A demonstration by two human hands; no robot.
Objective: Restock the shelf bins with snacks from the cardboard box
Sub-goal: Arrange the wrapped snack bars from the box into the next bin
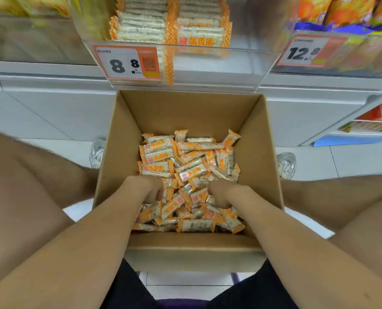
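An open cardboard box (261,139) stands on the floor between my knees, holding a heap of several orange-and-white wrapped snack bars (181,166). Both hands are down in the heap. My left hand (148,188) has its fingers curled into the bars near the box's middle. My right hand (221,195) is curled into the bars beside it, fingers buried. Above the box, a clear shelf bin (208,63) holds neat stacks of the same snack bars (154,30), with a price tag reading 8.8 (127,62).
To the right, another bin with a 12.8 tag (306,51) holds orange and purple bags (346,12). A left bin (29,36) holds yellow packs. White shelf base (51,108) sits behind the box. My shoes (286,165) flank the box.
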